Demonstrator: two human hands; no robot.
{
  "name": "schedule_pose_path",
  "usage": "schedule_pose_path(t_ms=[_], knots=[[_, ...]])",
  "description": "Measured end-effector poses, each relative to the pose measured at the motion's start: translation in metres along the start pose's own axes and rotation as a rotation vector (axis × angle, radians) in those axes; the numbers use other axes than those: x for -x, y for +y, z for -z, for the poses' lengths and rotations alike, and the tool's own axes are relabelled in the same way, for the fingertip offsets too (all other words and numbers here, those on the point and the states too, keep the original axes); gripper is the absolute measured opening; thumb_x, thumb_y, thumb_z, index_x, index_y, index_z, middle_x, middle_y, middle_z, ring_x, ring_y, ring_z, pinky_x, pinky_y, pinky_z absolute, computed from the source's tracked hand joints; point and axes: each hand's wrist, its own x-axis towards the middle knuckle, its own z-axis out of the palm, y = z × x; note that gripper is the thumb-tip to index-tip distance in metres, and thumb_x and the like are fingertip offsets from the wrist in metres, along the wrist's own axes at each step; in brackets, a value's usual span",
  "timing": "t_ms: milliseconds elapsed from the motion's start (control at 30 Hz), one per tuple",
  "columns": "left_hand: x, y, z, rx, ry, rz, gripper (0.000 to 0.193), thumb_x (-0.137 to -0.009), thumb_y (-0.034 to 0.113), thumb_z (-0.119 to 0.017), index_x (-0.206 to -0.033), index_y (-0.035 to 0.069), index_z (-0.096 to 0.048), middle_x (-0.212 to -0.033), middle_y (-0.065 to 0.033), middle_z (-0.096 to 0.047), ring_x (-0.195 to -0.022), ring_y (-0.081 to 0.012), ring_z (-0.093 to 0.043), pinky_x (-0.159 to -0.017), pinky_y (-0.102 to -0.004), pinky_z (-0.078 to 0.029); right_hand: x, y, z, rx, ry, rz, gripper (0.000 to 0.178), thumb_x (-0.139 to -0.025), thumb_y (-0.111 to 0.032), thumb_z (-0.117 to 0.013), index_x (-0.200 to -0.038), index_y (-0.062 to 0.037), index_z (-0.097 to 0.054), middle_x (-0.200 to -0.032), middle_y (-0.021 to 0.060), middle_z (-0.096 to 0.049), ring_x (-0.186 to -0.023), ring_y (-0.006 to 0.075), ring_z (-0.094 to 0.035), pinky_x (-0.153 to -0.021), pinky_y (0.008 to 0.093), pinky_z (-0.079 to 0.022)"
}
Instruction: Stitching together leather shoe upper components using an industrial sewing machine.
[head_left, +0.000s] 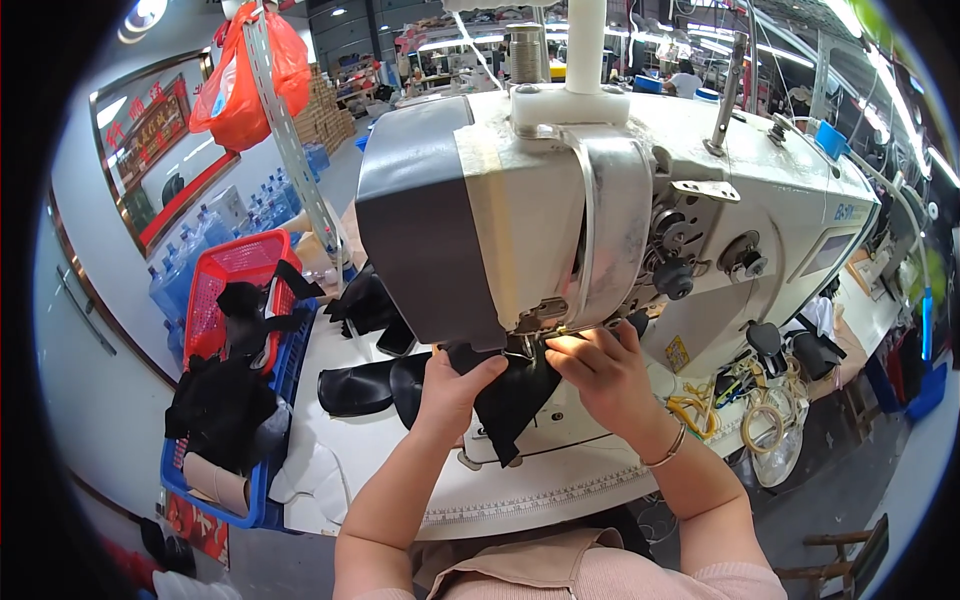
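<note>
Under the head of a large white and grey sewing machine (540, 220) lies a black piece of material (515, 400), its pointed end hanging toward me. My left hand (452, 390) grips its left side, thumb on top, just left of the needle area. My right hand (603, 375) pinches the material's right edge close to the presser foot, fingers bent; the fingertips are partly hidden. A small lamp lights the spot between both hands. Left of my left hand, black leather-like pieces (355, 392) rest on the white table (500, 510), which carries a ruler strip along its front edge.
On the left, a blue crate (268, 500) and a red basket (200, 290) hold black pieces and a cardboard roll (215, 482). Scissors with yellow handles (695, 415) and tape rolls (762, 428) lie at the right. A red plastic bag (255, 75) hangs from a metal post.
</note>
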Motion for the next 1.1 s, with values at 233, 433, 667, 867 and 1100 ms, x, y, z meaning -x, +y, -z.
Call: schedule_pose_path(t_ms=[233,433,667,867,1100], knots=[[0.005,-0.004,-0.007,-0.038,0.078,-0.112,0.025,-0.076,0.005,-0.068,-0.098,-0.001,-0.059,-0.092,-0.0046,-0.062,-0.083,-0.0108,-0.058,-0.078,-0.0242,-0.045,-0.002,0.008,-0.006,0.020,0.009,-0.012,0.028,-0.065,-0.006,-0.060,-0.091,-0.0141,-0.065,-0.077,-0.0019,-0.060,-0.075,0.0156,-0.056,-0.082,0.0380,-0.039],[0.008,-0.012,-0.018,0.006,0.151,-0.227,0.020,-0.077,0.003,-0.067,-0.095,-0.001,-0.060,-0.089,-0.0034,-0.063,-0.080,-0.0091,-0.057,-0.074,-0.0224,-0.045,-0.006,0.021,-0.013,-0.050,-0.004,-0.023,0.033,-0.062,-0.003,-0.061,-0.092,-0.0160,-0.067,-0.080,-0.0006,-0.063,-0.075,0.0184,-0.061,-0.086,0.0413,-0.042],[0.011,-0.013,-0.012,0.105,0.171,-0.114,0.019,-0.078,0.004,-0.067,-0.095,0.000,-0.061,-0.090,-0.0033,-0.063,-0.080,-0.0095,-0.058,-0.073,-0.0219,-0.044,0.011,0.003,-0.014,-0.113,0.097,-0.277,0.023,-0.070,0.000,-0.061,-0.093,-0.0049,-0.061,-0.089,0.0103,-0.059,-0.084,0.0278,-0.058,-0.078,0.0358,-0.045],[0.006,-0.026,-0.014,0.270,0.117,-0.137,0.025,-0.078,0.004,-0.066,-0.101,0.001,-0.058,-0.096,-0.0040,-0.061,-0.086,-0.0119,-0.058,-0.077,-0.0249,-0.045,0.059,-0.054,-0.017,-1.154,-0.175,-0.850,0.024,-0.086,-0.015,-0.060,-0.101,0.0025,-0.055,-0.086,0.0038,-0.061,-0.077,0.0102,-0.057,-0.071,0.0244,-0.046],[0.007,-0.033,-0.012,0.290,0.147,-0.092,0.027,-0.079,0.005,-0.065,-0.104,0.001,-0.056,-0.097,-0.0041,-0.061,-0.087,-0.0129,-0.059,-0.078,-0.0255,-0.046,0.051,-0.065,-0.010,-1.395,-0.183,-0.986,0.012,-0.089,-0.004,-0.053,-0.094,0.0047,-0.059,-0.086,0.0068,-0.064,-0.080,0.0115,-0.062,-0.073,0.0223,-0.048]])
